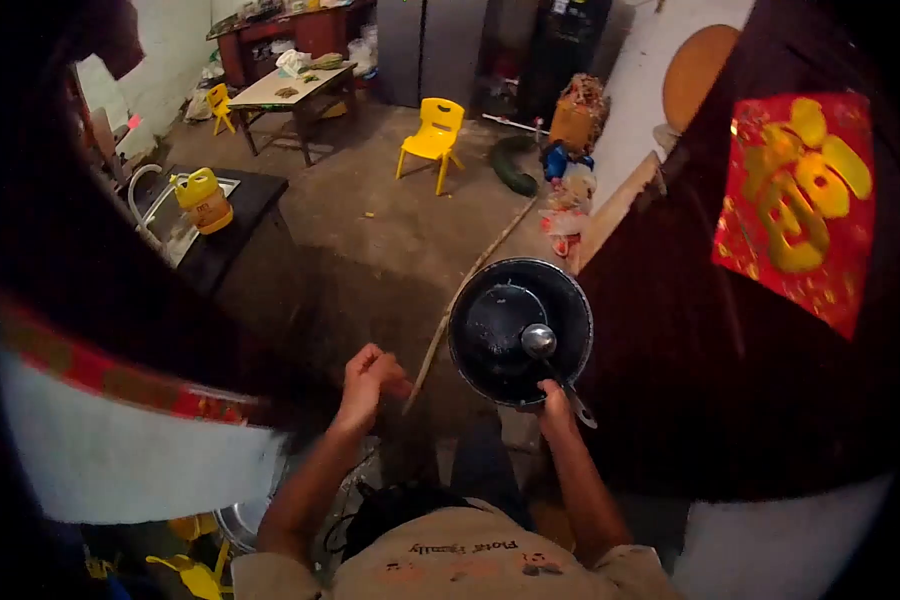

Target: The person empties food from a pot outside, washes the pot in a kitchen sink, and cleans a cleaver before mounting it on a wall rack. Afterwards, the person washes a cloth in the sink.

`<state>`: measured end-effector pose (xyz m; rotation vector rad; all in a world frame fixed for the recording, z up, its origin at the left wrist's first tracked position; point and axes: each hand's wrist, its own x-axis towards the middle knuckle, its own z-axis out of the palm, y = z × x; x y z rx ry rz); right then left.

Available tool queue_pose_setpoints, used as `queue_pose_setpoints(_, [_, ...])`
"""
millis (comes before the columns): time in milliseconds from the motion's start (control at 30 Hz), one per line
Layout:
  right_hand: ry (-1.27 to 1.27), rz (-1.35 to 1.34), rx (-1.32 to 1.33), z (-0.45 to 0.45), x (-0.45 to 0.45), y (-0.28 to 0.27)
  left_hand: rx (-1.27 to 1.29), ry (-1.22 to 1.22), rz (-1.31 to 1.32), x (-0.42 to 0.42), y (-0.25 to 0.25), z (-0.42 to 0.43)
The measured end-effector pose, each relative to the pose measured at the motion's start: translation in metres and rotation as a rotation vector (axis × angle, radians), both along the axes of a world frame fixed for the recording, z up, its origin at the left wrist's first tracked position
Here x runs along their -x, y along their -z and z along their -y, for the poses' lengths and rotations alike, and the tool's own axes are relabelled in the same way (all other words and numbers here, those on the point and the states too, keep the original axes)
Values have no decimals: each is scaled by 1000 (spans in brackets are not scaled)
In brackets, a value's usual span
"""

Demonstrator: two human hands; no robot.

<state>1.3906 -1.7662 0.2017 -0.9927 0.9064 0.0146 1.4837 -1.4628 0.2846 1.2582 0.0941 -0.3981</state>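
Observation:
A round black pot (490, 320) hangs in front of me at the centre right, its dark inside facing up. My right hand (553, 397) grips it at the near rim. A metal ladle (539, 341) lies in the pot, its handle passing over the rim beside my right hand. My left hand (372, 380) is raised to the left of the pot, not touching it. Its fingers are curled and partly blurred, and I cannot make out anything in them.
A doorway with dark doors surrounds me; a red decoration (800, 200) hangs on the right one. Beyond are a yellow chair (433, 140), a low table (270, 92), a long stick (460, 290) on the floor, bags (567, 215) and a yellow jug (203, 202) by a sink.

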Motion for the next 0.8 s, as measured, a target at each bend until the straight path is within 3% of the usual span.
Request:
queue_pose_setpoints(133, [11,127,48,32,-101,63,-2,-140,-54,-57,22,4])
queue_pose_setpoints(233, [-94,117,-72,62,-189,86,18,-233,-72,-116,17,17])
queue_pose_setpoints(333, [-127,5,-38,80,-278,68,52,-364,-140,-192,23,39])
queue_pose_setpoints(433, [-293,21,-76,105,-346,36,-34,-405,-172,-261,-2,70])
queue_pose_setpoints(533, [-300,13,2,114,-412,11,-87,-359,-125,-311,-32,85])
queue_pose_setpoints(667, [-273,171,-86,119,-500,26,-49,-404,-109,-362,-14,69])
queue_pose_setpoints(800, [-377,93,-40,82,-594,16,-8,-552,-157,-414,12,27])
